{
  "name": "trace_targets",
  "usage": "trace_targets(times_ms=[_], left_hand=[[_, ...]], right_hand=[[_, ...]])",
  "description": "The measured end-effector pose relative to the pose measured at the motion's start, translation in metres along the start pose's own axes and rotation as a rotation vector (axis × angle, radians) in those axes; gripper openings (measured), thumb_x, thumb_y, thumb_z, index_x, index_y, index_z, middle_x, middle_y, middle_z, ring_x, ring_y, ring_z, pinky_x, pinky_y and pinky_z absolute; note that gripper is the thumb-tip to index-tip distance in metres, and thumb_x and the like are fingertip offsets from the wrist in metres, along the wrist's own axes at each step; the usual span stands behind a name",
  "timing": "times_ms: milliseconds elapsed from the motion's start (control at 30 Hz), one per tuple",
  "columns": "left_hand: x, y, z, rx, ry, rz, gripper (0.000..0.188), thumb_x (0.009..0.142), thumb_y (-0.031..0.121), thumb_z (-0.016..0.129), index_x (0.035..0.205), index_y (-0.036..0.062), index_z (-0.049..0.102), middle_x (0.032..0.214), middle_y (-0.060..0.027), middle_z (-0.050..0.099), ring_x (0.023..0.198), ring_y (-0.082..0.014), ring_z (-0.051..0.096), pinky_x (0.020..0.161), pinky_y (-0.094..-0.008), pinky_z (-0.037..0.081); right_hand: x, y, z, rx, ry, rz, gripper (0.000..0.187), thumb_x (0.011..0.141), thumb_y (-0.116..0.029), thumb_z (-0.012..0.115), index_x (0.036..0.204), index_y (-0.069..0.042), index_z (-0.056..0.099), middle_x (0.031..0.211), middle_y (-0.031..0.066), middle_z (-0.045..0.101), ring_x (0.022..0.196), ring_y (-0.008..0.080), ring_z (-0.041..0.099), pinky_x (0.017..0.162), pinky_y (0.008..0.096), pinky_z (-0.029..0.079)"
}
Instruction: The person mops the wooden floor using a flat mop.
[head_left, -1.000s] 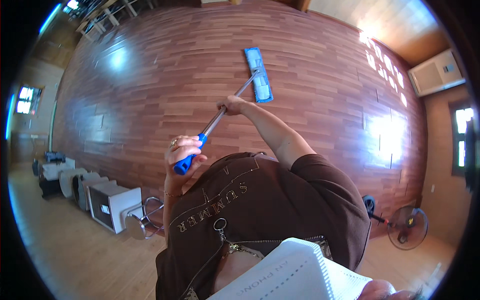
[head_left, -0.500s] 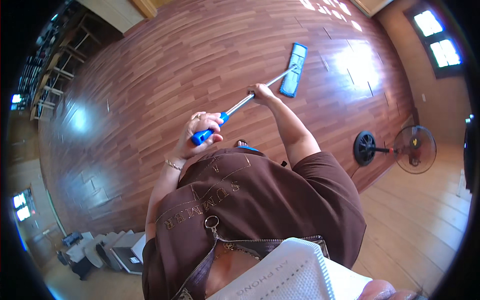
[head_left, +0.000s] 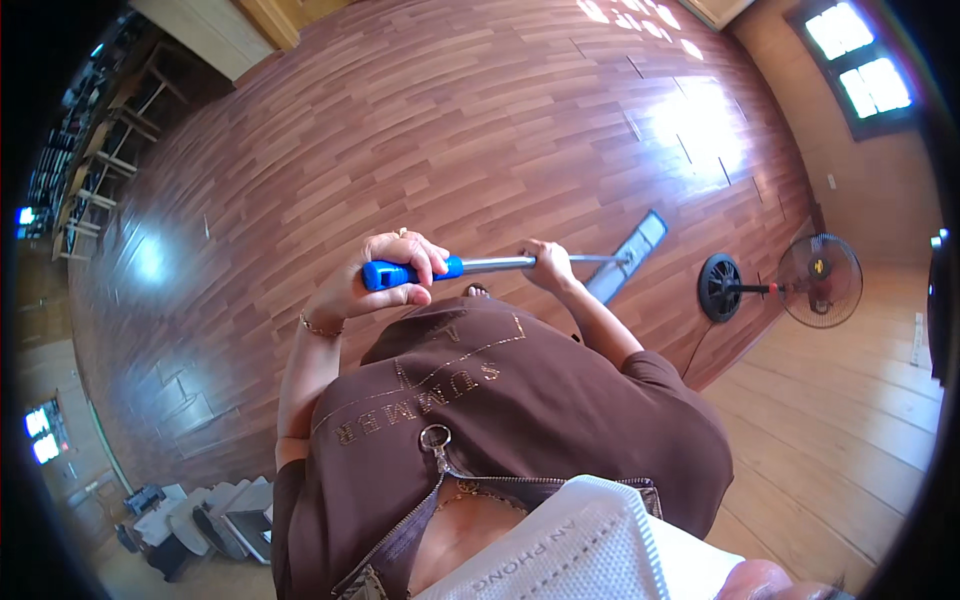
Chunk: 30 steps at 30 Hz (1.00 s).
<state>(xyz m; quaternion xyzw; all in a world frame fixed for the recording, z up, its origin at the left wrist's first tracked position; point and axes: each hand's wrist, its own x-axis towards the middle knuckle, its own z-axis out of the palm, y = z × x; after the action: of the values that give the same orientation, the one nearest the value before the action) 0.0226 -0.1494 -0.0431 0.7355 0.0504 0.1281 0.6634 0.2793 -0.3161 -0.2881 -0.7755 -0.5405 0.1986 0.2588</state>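
A flat mop (head_left: 500, 264) with a silver pole and a blue grip lies across in front of my body. My left hand (head_left: 396, 272) is closed round the blue grip at its upper end. Farther down the pole, my right hand (head_left: 547, 266) is wrapped round the metal. The mop's long flat head (head_left: 636, 250), grey-blue, rests on the brown wood-look floor (head_left: 400, 150) to my right, partly hidden behind my right forearm.
At the right stands a pedestal fan (head_left: 820, 280) on a round black base (head_left: 720, 288), with a cable on the floor beside it. Wooden stools (head_left: 100, 190) line the far left. Several grey and white box-like items (head_left: 215, 515) stand at the lower left.
The mop head has swept nearer to me and a little to the right, from the far side of the floor. The pole now lies nearly level, and my right hand has come closer and rightward.
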Motion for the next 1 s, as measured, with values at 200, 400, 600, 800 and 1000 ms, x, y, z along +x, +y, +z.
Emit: trace_targets(times_ms=[200,400,600,800,1000], left_hand=[[-0.021,0.071,-0.018,0.039,0.005,0.081,0.016,0.069,0.007,0.078,0.072,0.0043,0.063,0.086,-0.0096,0.065,0.09,-0.0241,0.061,0.088,-0.0406,0.048],[-0.055,0.12,-0.011,0.208,0.054,0.285,0.017,0.064,0.01,0.079,0.066,0.0056,0.062,0.074,-0.0101,0.064,0.073,-0.0249,0.063,0.076,-0.0372,0.052],[-0.107,0.156,0.016,0.436,0.245,0.338,0.022,0.062,0.011,0.081,0.065,0.0065,0.059,0.07,-0.0061,0.062,0.066,-0.024,0.062,0.063,-0.0352,0.047],[-0.147,0.196,0.052,0.616,0.24,0.397,0.035,0.063,0.017,0.081,0.06,0.0086,0.048,0.061,-0.0035,0.044,0.057,-0.0273,0.05,0.057,-0.0371,0.039],[-0.164,0.207,0.077,0.733,0.311,0.479,0.038,0.075,0.025,0.075,0.061,0.008,0.044,0.057,-0.0071,0.042,0.053,-0.028,0.05,0.051,-0.0388,0.04]], right_hand=[[-0.003,-0.076,-0.023,0.006,-0.079,-0.276,0.014,0.068,-0.016,0.066,0.082,-0.016,0.067,0.069,0.0093,0.066,0.064,0.0314,0.065,0.059,0.041,0.053],[0.02,-0.133,-0.011,0.172,-0.142,-0.455,0.02,0.064,-0.015,0.07,0.084,-0.013,0.068,0.075,0.0097,0.067,0.068,0.0313,0.066,0.063,0.0403,0.053],[0.041,-0.197,0.012,0.43,-0.515,-0.607,0.024,0.066,-0.006,0.063,0.088,-0.01,0.071,0.074,0.0091,0.068,0.068,0.0214,0.066,0.063,0.0319,0.05],[0.022,-0.266,0.039,0.57,-0.8,-0.823,0.018,0.07,-0.011,0.067,0.088,-0.008,0.071,0.073,0.0099,0.068,0.067,0.0173,0.066,0.062,0.031,0.051],[-0.012,-0.289,0.127,0.774,-1.166,-0.789,0.033,0.072,-0.01,0.071,0.104,-0.001,0.067,0.096,0.014,0.069,0.09,0.0227,0.066,0.078,0.0342,0.051]])
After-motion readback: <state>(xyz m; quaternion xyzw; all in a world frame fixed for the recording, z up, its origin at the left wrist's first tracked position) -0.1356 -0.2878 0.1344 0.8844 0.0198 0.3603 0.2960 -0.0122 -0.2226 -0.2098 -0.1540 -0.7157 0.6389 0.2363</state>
